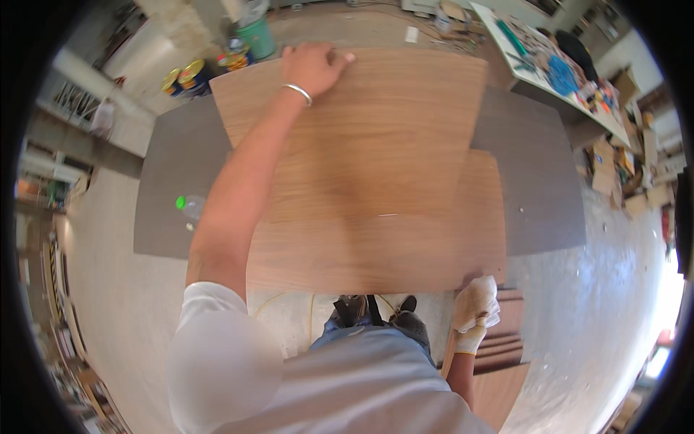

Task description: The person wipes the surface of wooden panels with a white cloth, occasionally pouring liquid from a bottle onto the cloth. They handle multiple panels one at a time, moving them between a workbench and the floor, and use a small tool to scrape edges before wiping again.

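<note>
Wood-grain panel, the far one of two in the head view, spreads across the middle of the scene, overlapping the far part of a near panel of similar brown grain. The overlap is blurred, and whether the two touch cannot be told. The person's bare left hand, with a silvery bracelet at the wrist, is at the far edge of the far panel, its fingers bent there and its thumb pointing right; whether it grips the edge firmly cannot be told. The right hand, in a whitish glove, is at the near right corner of the near panel, its fingers too blurred to show whether they close on anything.

Under the panels, a grey-brown board extends to left and right. On its left part lies a clear bottle with a green cap, just beside the left forearm. Near right, beside the right hand, is a stack of brown boards. Far left are yellow-topped cans and a green bucket; far right, a pale-edged workbench carries a blue plastic bag among clutter.
</note>
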Tool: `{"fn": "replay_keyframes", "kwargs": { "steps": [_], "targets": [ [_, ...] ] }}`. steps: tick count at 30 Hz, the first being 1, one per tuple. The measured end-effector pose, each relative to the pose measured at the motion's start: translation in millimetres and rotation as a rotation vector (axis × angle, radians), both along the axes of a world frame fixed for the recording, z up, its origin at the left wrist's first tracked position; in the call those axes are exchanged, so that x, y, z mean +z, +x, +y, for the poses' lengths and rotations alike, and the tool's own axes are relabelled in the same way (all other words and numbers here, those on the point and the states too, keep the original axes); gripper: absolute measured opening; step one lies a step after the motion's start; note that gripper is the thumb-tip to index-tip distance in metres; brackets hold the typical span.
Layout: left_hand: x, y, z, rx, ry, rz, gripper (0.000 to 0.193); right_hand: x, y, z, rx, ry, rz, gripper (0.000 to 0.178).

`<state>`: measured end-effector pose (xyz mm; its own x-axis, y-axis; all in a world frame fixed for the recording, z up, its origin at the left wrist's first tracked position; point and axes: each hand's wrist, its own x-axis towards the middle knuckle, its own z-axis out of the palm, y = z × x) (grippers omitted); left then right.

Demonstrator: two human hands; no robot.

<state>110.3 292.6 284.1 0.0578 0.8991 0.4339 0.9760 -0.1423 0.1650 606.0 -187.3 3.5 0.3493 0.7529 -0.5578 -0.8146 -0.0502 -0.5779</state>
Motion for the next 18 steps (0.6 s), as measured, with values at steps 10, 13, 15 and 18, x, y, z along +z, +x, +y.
{"fn": "replay_keyframes", "kwargs": {
  "steps": [10, 13, 15, 18],
  "targets": [
    [-186, -40, 113, 0.105, -0.494, 0.025, 0.079, 25, -84, -126, -0.321, -0.178, 0.015, 0.089],
    [-247, -42, 81, 0.079, -0.584, -0.024, 0.075, 22, -91, -130, -0.368, -0.212, 0.066, 0.087],
    [-274, -31, 61, 0.059, -0.670, -0.059, 0.070, 25, -90, -126, -0.378, -0.234, 0.026, 0.086],
    [-298, -20, 29, 0.031, -0.684, -0.096, 0.056, 30, -79, -117, -0.381, -0.267, 0.011, 0.074]
  ]
}}
